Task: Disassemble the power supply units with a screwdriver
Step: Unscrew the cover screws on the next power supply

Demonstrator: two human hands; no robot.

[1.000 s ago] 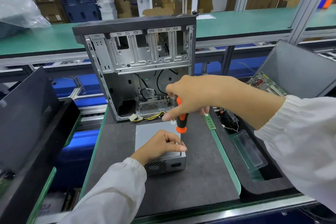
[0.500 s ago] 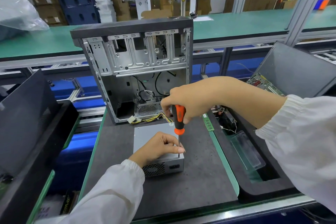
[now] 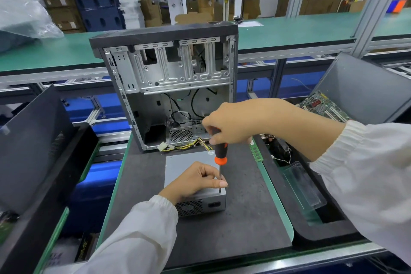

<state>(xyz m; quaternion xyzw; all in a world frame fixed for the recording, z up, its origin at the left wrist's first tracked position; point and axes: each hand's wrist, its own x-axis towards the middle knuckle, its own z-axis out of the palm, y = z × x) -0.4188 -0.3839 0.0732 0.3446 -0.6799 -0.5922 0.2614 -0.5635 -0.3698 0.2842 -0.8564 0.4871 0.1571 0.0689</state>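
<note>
Factory shelving and cardboard boxes fill the background behind a dark counter [image 3: 138,184]. On it, the left hand [image 3: 195,181] rests on the grey power supply [image 3: 189,160], its grip pinched round the shaft near the tip. An empty computer case [image 3: 169,87] stands just behind. The right hand [image 3: 231,124] has its grip clamped on the screwdriver [image 3: 220,151], upright on a corner screw. Keeping the shaft vertical and pressing down should stop the tip slipping. Further right, a black bin [image 3: 364,91] holds a circuit board [image 3: 322,105].
</note>
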